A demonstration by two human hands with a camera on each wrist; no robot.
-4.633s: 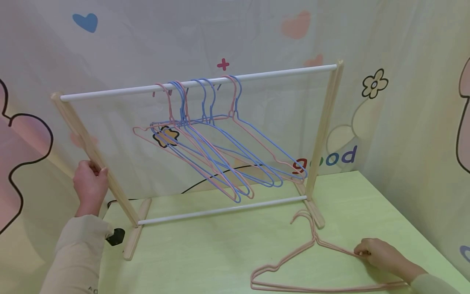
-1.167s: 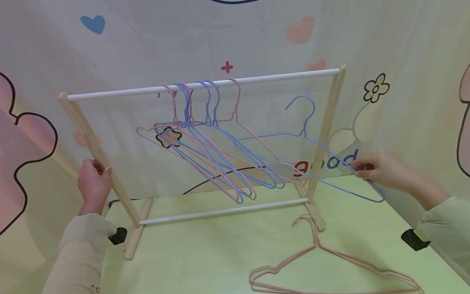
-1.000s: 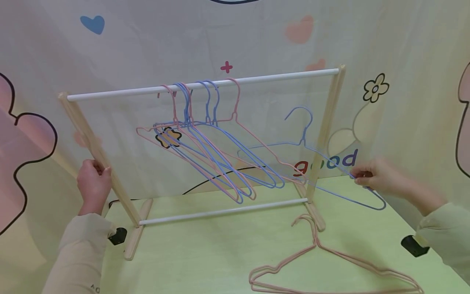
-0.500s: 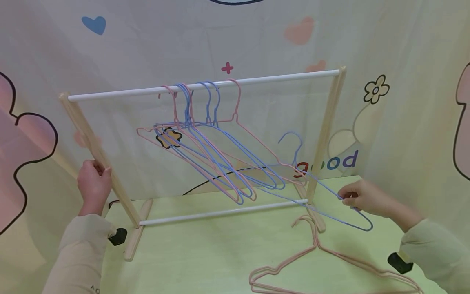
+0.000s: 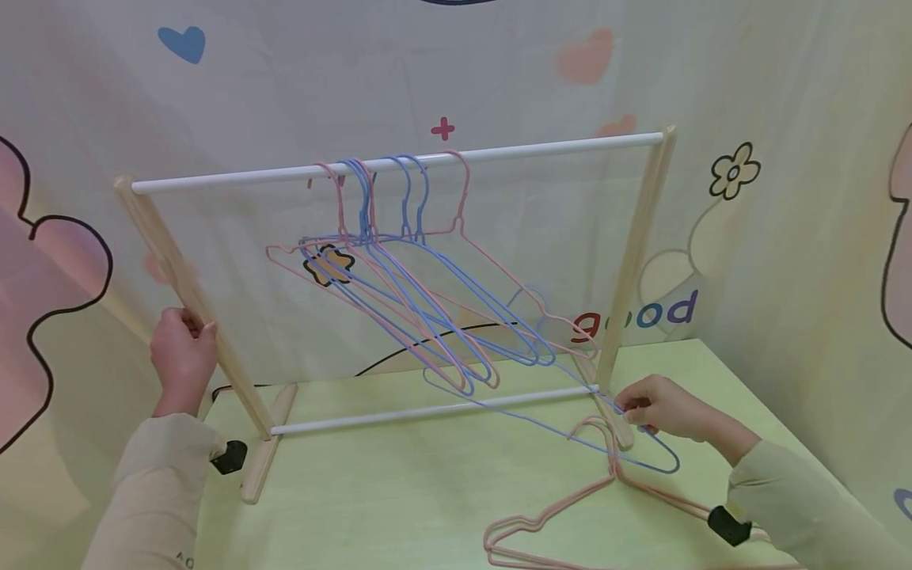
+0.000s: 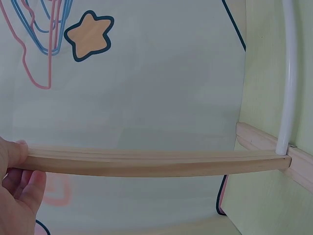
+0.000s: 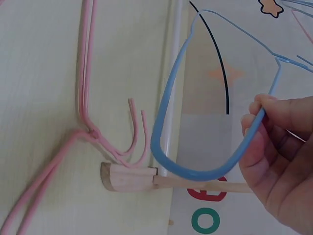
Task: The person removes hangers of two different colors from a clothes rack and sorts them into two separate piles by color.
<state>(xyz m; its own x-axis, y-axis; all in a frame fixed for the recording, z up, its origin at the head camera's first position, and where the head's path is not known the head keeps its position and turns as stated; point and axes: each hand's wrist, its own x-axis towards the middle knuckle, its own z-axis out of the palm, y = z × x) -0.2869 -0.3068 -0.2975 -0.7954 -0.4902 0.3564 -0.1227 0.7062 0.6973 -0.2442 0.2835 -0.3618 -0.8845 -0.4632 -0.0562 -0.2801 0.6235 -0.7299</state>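
Observation:
My left hand point(image 5: 183, 360) grips the left wooden post point(image 5: 171, 261) of a small clothes rack; in the left wrist view, thumb and fingers close around that post point(image 6: 156, 164). My right hand point(image 5: 673, 412) pinches a blue clothes hanger point(image 5: 570, 436) by one shoulder close to its end. That hanger is tilted in front of the rack's right half, low down, its hook partly behind the hanging ones. The right wrist view shows the rounded end of the blue hanger point(image 7: 195, 174) near my fingers. Several blue and pink hangers, including a pink one point(image 5: 499, 267), hang on the white top bar point(image 5: 556, 150).
Pink hangers point(image 5: 575, 499) lie stacked on the pale green table point(image 5: 370, 491), front right, under my right forearm. A white lower rail point(image 5: 427, 412) joins the rack's wooden feet. A printed curtain point(image 5: 534, 71) stands close behind the rack.
The blue hanger at the row's right end has come off the bar into my right hand, which was at the pink hangers. It has since moved down and left. My left hand stays put.

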